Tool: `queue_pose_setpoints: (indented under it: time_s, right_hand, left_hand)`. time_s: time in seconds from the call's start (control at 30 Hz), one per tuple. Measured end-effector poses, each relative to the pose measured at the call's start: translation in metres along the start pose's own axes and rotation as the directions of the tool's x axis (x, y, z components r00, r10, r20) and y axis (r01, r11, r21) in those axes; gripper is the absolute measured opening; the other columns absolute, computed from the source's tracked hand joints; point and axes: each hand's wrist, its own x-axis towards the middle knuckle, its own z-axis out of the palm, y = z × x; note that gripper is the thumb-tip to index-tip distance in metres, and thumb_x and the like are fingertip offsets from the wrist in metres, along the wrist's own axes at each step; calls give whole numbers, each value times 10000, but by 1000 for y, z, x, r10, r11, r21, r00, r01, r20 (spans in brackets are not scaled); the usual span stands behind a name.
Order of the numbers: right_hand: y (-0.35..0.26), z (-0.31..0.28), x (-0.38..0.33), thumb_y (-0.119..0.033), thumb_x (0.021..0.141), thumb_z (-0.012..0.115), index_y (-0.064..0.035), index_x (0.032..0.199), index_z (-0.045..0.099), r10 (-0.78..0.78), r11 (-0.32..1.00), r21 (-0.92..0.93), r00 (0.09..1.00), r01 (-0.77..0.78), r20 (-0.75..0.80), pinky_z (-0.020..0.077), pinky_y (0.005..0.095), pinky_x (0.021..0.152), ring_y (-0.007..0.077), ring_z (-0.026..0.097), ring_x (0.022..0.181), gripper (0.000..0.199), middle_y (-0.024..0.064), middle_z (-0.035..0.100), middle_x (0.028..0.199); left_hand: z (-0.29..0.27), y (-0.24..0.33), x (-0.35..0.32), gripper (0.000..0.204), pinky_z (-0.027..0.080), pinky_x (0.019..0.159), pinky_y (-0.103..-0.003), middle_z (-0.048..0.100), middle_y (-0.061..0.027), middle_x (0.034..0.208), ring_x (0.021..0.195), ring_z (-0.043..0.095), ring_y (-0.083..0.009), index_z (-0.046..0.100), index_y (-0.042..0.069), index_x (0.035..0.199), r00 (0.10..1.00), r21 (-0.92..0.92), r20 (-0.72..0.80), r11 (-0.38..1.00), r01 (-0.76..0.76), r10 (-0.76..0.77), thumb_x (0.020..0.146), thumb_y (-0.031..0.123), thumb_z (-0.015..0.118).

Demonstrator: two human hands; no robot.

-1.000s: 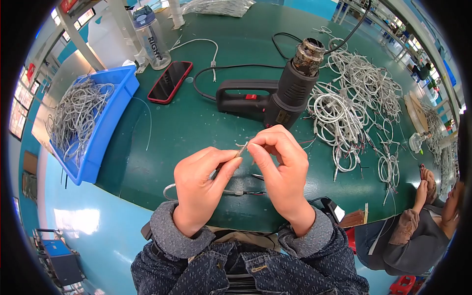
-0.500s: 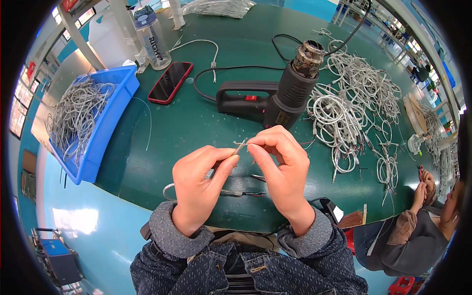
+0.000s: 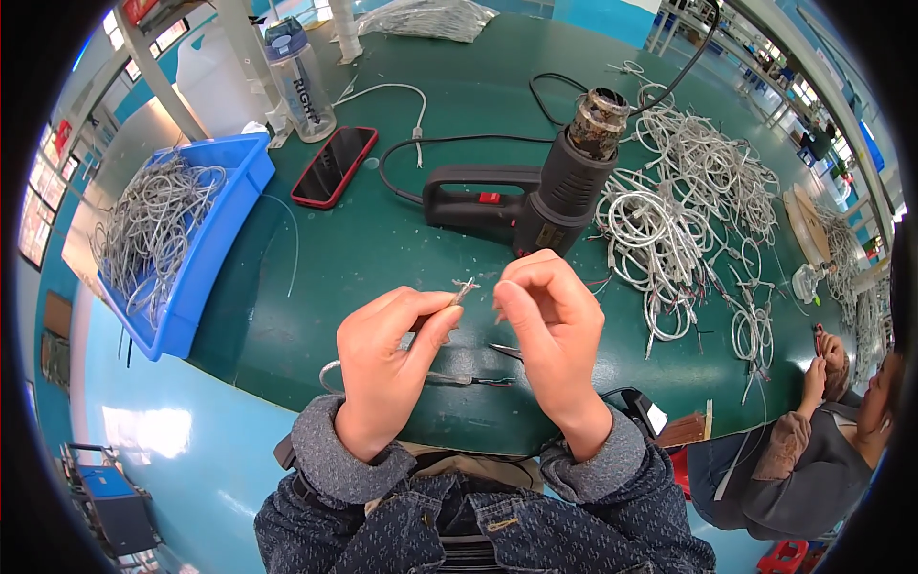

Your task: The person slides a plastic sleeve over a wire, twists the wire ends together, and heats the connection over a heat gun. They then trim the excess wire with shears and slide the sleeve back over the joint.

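Centrally in the head view, two hands up over the green tabletop (image 3: pixel 316 297). Left hand (image 3: pixel 382 349): thumb and forefinger pinched together on a cable end (image 3: pixel 463 291), pale strands splaying up from the grip, clear of the tabletop. Right hand (image 3: pixel 550 335): just beside and apart from the strands, fingers curled, thumb close to forefinger; whether anything sits between them is unclear. Pointed metal tip (image 3: pixel 505 351) next to the right palm, rest of it hidden. Below the hands, a second cable (image 3: pixel 449 379), dark and red wires bared at its right end. Beyond: heat gun (image 3: pixel 564 196), nozzle up. Phone (image 3: pixel 335 167) and bottle (image 3: pixel 300 96) farther left. Blue bin (image 3: pixel 222 244) at far left, grey cables (image 3: pixel 163 225) heaped inside. White coils (image 3: pixel 660 225) right of the heat gun. Co-worker (image 3: pixel 813 474) seated at far right.
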Motion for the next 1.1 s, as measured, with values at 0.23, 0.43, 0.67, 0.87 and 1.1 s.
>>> queue_pose_setpoints:
  time_s: [0.23, 0.43, 0.67, 0.87, 1.1]
  right_hand:
    - [2, -3, 2, -31, 906, 504, 4, 832, 486, 15, 998, 55, 999, -13, -39, 444, 224, 612, 98, 509, 685, 84, 69, 516, 832]
    - [-5, -13, 6, -36, 909, 500, 2, 824, 484, 42, 995, 89, 996, -34, -84, 445, 225, 608, 98, 511, 685, 94, 72, 516, 828]
    - [0, -42, 4, -40, 911, 492, -6, 814, 489, 76, 997, 24, 986, -74, -148, 446, 218, 594, 95, 520, 665, 102, 65, 523, 823]
    - [8, -53, 7, -35, 907, 491, -9, 816, 491, 159, 987, 49, 967, -152, -201, 446, 214, 581, 89, 530, 653, 95, 62, 530, 826]
    - [14, -52, 3, -22, 903, 483, -7, 811, 486, 272, 960, 104, 950, -258, -153, 444, 214, 573, 95, 534, 652, 93, 69, 532, 825]
  left_hand:
    - [-10, 7, 7, 73, 457, 533, -211, 600, -53, 696, 590, 577, -104, 616, -50, 893, 989, -307, 23, 941, 145, -145, 862, -3, 570]
    - [-25, 24, 32, 138, 416, 494, -172, 586, -35, 681, 588, 561, -71, 606, -35, 924, 959, -378, 173, 885, 274, -223, 919, 63, 508]
    - [-18, 30, 76, 152, 375, 465, -162, 560, -13, 677, 556, 518, -47, 612, -25, 961, 984, -273, 140, 951, 145, -109, 927, 68, 497]
    - [-1, 29, 124, 158, 368, 458, -188, 546, -16, 703, 537, 482, -51, 621, -27, 999, 991, -196, -27, 971, -137, 134, 909, 44, 513]
    - [9, 33, 140, 188, 375, 488, -184, 544, -22, 726, 574, 493, -55, 629, -41, 1013, 994, -194, 66, 978, -72, 86, 903, 36, 497]
